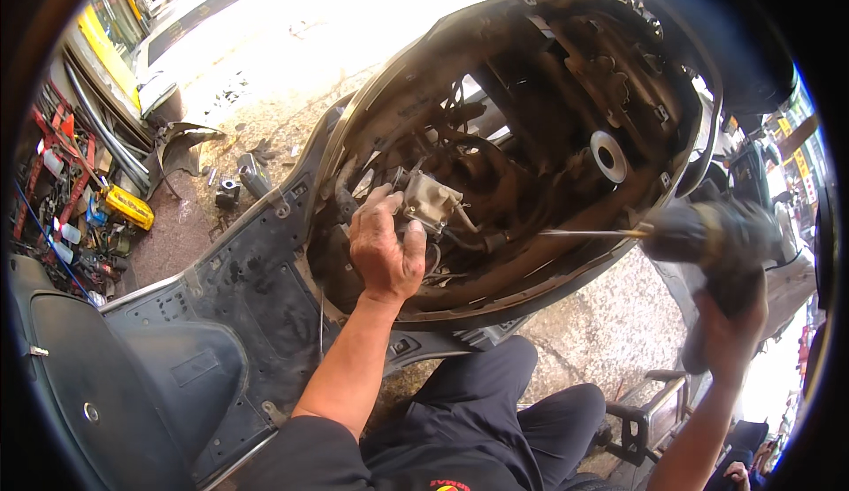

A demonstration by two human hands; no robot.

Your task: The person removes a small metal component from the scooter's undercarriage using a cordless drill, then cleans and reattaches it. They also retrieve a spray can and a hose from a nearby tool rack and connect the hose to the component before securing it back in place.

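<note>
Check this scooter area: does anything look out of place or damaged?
Loose parts, including a dark block, lie scattered on the ground beside the footboard, looking out of place. The scooter's open body looks grimy brown inside. I can't make out clear damage.

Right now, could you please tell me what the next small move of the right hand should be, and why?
Probably ease the power driver leftward, toward the pale metal part. The right hand grips the driver, whose long bit points left with its tip apart from that part, while the left hand has its fingers and thumb against it.
</note>
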